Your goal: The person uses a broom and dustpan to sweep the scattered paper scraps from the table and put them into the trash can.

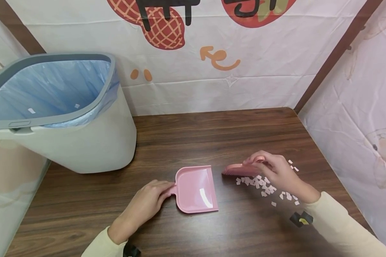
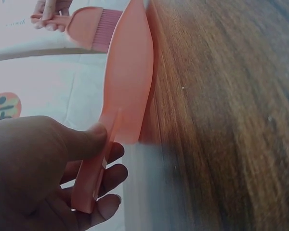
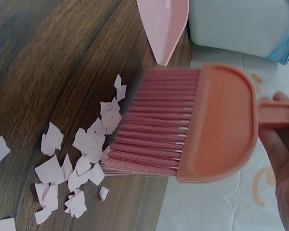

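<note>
My left hand (image 1: 148, 198) grips the handle of a pink dustpan (image 1: 194, 191), which lies on the table with its wide lip facing right. In the left wrist view, thumb and fingers wrap the handle of the dustpan (image 2: 127, 77). To the right, my right hand (image 1: 278, 171) holds a small pink hand brush (image 1: 241, 169) by its handle. Its bristles (image 3: 151, 125) touch the table along a scatter of white paper scraps (image 3: 89, 144). Most scraps (image 1: 258, 181) lie in a loose pile beside the brush, between it and my right forearm; a few sit farther right.
A pale trash bin (image 1: 106, 142) with a blue liner (image 1: 80, 78) stands at the table's back left, two scraps visible on the liner. A printed white cloth (image 1: 193, 92) hangs behind the brown wooden table (image 1: 186, 139), and another cloth (image 1: 357, 89) hangs on the right.
</note>
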A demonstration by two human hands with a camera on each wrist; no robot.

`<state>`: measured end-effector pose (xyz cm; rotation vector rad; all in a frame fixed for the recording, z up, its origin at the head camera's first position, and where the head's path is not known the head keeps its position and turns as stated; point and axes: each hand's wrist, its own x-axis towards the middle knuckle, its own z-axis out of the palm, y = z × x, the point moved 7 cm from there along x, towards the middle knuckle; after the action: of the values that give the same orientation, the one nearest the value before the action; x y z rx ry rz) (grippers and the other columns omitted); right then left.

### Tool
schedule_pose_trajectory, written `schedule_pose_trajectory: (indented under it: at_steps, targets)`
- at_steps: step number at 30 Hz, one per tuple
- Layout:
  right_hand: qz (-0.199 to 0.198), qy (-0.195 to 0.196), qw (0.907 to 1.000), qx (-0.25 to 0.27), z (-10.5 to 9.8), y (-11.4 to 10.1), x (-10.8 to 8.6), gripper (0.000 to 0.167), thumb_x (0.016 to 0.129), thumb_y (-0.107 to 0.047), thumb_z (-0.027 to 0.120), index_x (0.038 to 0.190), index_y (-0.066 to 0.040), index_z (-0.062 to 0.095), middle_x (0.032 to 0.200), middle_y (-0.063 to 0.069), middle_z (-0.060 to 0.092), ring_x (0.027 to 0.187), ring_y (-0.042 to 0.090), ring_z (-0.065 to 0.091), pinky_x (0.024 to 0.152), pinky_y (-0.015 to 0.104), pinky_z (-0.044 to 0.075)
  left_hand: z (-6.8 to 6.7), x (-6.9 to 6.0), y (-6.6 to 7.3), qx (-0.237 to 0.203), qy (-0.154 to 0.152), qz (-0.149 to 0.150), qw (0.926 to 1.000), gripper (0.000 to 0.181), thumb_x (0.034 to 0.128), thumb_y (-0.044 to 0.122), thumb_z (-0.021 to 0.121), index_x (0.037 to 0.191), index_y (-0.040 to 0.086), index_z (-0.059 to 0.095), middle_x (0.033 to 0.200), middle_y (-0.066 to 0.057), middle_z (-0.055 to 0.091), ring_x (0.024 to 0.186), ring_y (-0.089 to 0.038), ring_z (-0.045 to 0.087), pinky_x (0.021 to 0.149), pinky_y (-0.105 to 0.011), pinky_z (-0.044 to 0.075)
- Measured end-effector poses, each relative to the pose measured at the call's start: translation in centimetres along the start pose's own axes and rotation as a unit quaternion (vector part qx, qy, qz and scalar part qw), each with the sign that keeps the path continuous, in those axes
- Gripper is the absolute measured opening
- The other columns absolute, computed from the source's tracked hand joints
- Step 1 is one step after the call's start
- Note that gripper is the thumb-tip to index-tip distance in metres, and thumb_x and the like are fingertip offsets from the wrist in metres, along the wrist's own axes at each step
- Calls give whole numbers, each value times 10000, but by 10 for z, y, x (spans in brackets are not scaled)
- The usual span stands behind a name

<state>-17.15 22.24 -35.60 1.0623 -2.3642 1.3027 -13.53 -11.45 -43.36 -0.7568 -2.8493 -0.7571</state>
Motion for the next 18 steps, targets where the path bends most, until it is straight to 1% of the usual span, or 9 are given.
schedule_pose_trajectory:
  at_steps: [2, 4, 7, 10, 12, 14, 16, 18]
  targets:
    - [31, 274, 9996, -96, -3, -4, 1, 360, 819, 254, 660, 1012, -50, 676, 1002, 75, 757, 990, 86, 703, 759, 136, 516, 0, 0, 0, 9, 16, 29, 10000, 264, 894, 41, 770, 1154, 81, 761, 1107, -17, 756, 976, -168, 681, 873, -376, 559]
    - [86, 632, 9977, -221, -7, -8, 1, 334, 825, 252, 650, 1011, -25, 664, 981, 90, 757, 955, 74, 705, 754, 130, 525, 0, 0, 1, 21, 27, 59, 10000, 265, 892, 38, 771, 1154, 78, 761, 1106, -18, 756, 977, -168, 681, 875, -373, 557]
    - [142, 1192, 9905, -668, -13, -16, 0, 299, 827, 236, 649, 1022, 10, 648, 949, 100, 751, 894, 36, 692, 729, 106, 524, 0, 0, 1, 17, 48, 77, 10000, 262, 891, 35, 771, 1150, 75, 761, 1103, -18, 756, 972, -165, 681, 874, -369, 558]
    - [298, 1612, 9782, -1273, -17, -23, -3, 270, 834, 209, 655, 1032, 28, 638, 938, 89, 742, 858, -7, 662, 733, 93, 522, 0, 0, 1, 13, 66, 85, 9999, 260, 890, 33, 772, 1146, 74, 762, 1099, -16, 757, 966, -162, 680, 871, -367, 558]
    - [510, 1768, 9675, -1733, -18, -26, -5, 247, 841, 181, 660, 1031, 27, 626, 922, 87, 732, 804, 15, 651, 713, 72, 505, 0, 0, 1, 10, 47, 81, 10000, 257, 893, 34, 769, 1147, 72, 761, 1100, -18, 757, 962, -164, 681, 867, -369, 559]
    - [685, 1842, 9573, -2122, -18, -28, -8, 219, 850, 146, 659, 1024, 21, 616, 884, 81, 718, 746, 52, 642, 676, 85, 505, -1, 0, 2, 14, 33, 83, 10000, 257, 894, 35, 768, 1149, 69, 760, 1100, -20, 758, 960, -165, 681, 863, -368, 559]
    - [742, 1893, 9465, -2506, -17, -29, -11, 189, 852, 110, 652, 1011, 17, 610, 832, 91, 696, 687, 98, 626, 612, 165, 521, -1, 0, 2, 12, 27, 87, 10000, 258, 895, 33, 767, 1150, 67, 760, 1098, -21, 758, 956, -166, 681, 860, -368, 559]
    - [690, 1923, 9386, -2781, -15, -29, -14, 164, 849, 74, 643, 997, 11, 608, 788, 96, 674, 639, 166, 627, 566, 286, 533, -1, 0, 2, 9, 35, 103, 9999, 260, 892, 30, 768, 1149, 66, 760, 1095, -22, 759, 952, -163, 681, 858, -366, 560]
